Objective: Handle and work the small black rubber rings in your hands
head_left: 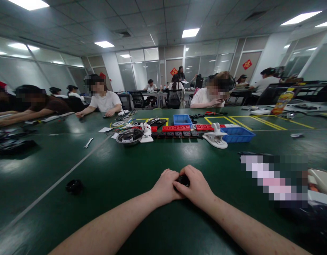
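A small round black object [184,180] is between my two hands, low over the green table [121,170], near the middle of the view. My left hand [167,186] has its fingers curled against the object's left side. From the right, my right hand [195,185] wraps its thumb and fingers round the same object. The hands touch each other, and they hide most of the object. Another black round part [74,186] lies on the table to the left of my left forearm.
Beyond my hands stand a white clip base [216,138], blue trays [238,134] [182,119], red and black power strips [176,128] and a bowl of cables [129,137]. A wrench [88,142] lies at the left. Several people sit across and at the left.
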Tool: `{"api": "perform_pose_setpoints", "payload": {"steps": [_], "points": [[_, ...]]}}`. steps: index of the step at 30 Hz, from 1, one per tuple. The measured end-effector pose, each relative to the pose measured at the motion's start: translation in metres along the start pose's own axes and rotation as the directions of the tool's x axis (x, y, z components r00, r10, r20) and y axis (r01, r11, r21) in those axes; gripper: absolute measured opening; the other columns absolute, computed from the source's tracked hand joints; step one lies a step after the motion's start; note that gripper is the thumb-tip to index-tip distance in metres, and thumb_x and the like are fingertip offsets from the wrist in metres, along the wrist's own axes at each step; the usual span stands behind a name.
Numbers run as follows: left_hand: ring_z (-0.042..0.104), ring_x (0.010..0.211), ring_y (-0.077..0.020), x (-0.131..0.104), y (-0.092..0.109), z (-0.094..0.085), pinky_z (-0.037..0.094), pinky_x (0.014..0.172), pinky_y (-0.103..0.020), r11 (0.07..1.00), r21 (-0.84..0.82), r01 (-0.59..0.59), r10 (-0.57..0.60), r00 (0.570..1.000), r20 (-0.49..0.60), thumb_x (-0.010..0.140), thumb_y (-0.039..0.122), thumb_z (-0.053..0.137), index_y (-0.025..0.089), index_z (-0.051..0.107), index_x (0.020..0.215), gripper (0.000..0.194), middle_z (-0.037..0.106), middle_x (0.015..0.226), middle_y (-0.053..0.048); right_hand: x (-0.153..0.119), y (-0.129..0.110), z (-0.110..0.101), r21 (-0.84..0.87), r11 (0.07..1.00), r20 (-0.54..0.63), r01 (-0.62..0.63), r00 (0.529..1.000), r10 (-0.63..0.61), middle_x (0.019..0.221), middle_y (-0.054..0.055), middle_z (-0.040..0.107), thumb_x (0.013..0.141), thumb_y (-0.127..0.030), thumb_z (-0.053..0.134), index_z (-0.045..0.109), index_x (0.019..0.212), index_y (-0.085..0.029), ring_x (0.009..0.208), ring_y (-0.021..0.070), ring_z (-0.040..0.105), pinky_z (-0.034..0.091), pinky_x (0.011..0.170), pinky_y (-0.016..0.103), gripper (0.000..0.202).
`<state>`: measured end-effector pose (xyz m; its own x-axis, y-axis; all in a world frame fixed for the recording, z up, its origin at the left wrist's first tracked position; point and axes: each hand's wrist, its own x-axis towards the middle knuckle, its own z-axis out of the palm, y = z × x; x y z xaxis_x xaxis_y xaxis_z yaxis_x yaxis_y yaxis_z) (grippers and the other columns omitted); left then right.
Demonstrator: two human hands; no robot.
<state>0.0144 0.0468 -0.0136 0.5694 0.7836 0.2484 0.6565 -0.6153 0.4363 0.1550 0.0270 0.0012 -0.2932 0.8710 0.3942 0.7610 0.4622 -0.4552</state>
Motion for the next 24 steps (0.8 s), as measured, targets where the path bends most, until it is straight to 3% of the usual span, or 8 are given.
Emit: {"api": "perform_pose_setpoints", "payload": {"steps": [5,10,16,24], "points": [[0.051,0.074,-0.0169,0.005,-0.003,-0.011,0.038,0.073,-0.028,0.996,-0.076,-0.043,0.054,0.988,0.147,0.061,0.034,0.069,0.016,0.056,0.080,0.029,0.056,0.076,0.001,0.001,0.000,-0.006,0.061,0.996,0.021,0.070,0.997,-0.071,0.078,0.004,0.055,0.068,-0.025,0.062,0.054,0.076,-0.017,0.077,0.0189,0.050,0.039,0.070,0.033,0.014],[0.052,0.080,-0.0167,0.008,-0.015,-0.023,0.040,0.072,-0.025,0.975,-0.195,-0.110,0.157,0.957,0.245,0.059,0.026,0.071,0.017,0.058,0.083,0.029,0.056,0.082,0.002,0.002,-0.006,-0.015,0.210,0.946,0.084,0.246,0.960,-0.268,0.086,0.004,0.060,0.067,-0.012,0.054,0.058,0.086,-0.019,0.085,0.0187,0.051,0.039,0.079,0.036,0.020],[0.053,0.080,-0.0163,0.009,-0.023,-0.013,0.038,0.079,-0.026,0.954,-0.182,-0.238,0.272,0.942,0.198,0.059,0.024,0.071,0.016,0.059,0.066,0.016,0.056,0.072,0.003,-0.007,-0.015,-0.009,0.350,0.862,0.059,0.368,0.909,-0.412,0.067,-0.003,0.061,0.061,-0.004,0.039,0.054,0.058,-0.021,0.076,0.0125,0.057,0.021,0.100,0.041,0.023],[0.055,0.079,-0.0169,0.008,-0.024,-0.007,0.036,0.085,-0.031,0.958,-0.134,-0.255,0.281,0.931,0.234,0.062,0.024,0.068,0.017,0.059,0.066,0.012,0.058,0.070,0.004,-0.009,-0.013,-0.003,0.320,0.859,0.005,0.399,0.906,-0.423,0.061,-0.005,0.059,0.062,-0.004,0.036,0.050,0.054,-0.020,0.068,0.0107,0.057,0.016,0.103,0.041,0.022]]}}
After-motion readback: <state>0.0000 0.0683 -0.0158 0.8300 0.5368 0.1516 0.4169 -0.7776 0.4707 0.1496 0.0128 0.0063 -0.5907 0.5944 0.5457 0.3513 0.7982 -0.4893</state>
